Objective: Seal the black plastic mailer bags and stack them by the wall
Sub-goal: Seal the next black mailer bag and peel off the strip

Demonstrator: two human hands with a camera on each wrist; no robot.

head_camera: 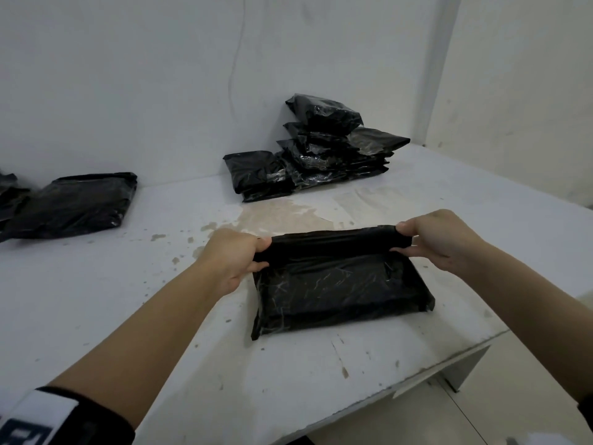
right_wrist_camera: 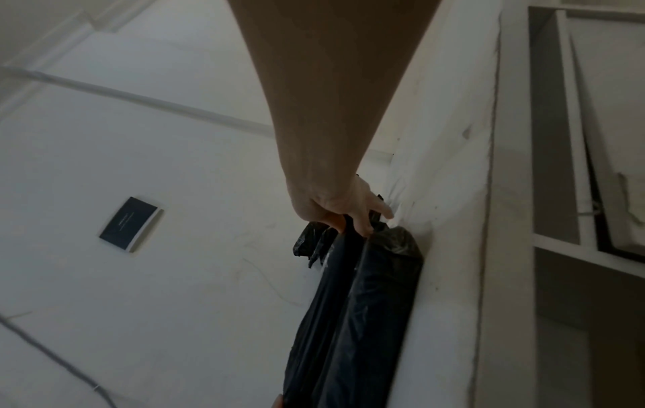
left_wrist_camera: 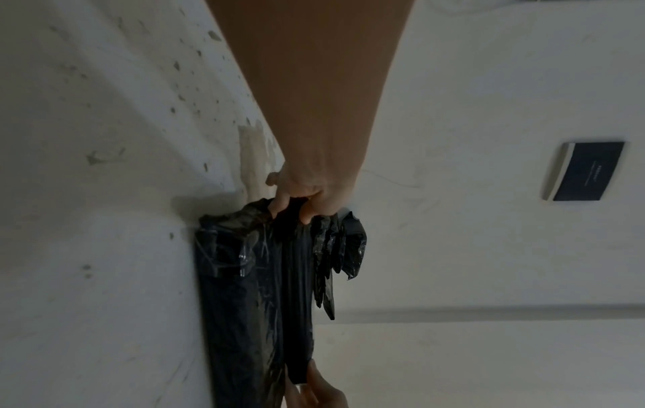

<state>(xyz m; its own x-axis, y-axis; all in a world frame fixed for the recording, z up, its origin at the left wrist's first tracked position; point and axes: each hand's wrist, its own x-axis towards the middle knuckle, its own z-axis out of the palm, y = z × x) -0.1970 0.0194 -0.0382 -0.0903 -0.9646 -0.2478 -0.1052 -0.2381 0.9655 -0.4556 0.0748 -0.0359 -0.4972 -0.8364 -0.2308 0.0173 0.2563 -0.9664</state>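
Observation:
A filled black mailer bag [head_camera: 340, 287] lies flat on the white table [head_camera: 96, 300] in front of me. Its open flap [head_camera: 330, 240] stands up along the far edge. My left hand [head_camera: 234, 255] pinches the flap's left end, thumb and fingers curled round the plastic. My right hand [head_camera: 433, 239] pinches the right end the same way. The left wrist view shows my left hand [left_wrist_camera: 300, 198] gripping the bunched flap [left_wrist_camera: 296, 248]. In the right wrist view my right hand [right_wrist_camera: 345, 212] holds the flap edge above the bag [right_wrist_camera: 363, 317].
A stack of black mailer bags [head_camera: 324, 149] leans by the back wall. More filled black bags [head_camera: 73, 203] lie at the table's left. The table's right edge [head_camera: 449, 358] drops to the floor. A dark box [left_wrist_camera: 586, 171] is fixed on the wall.

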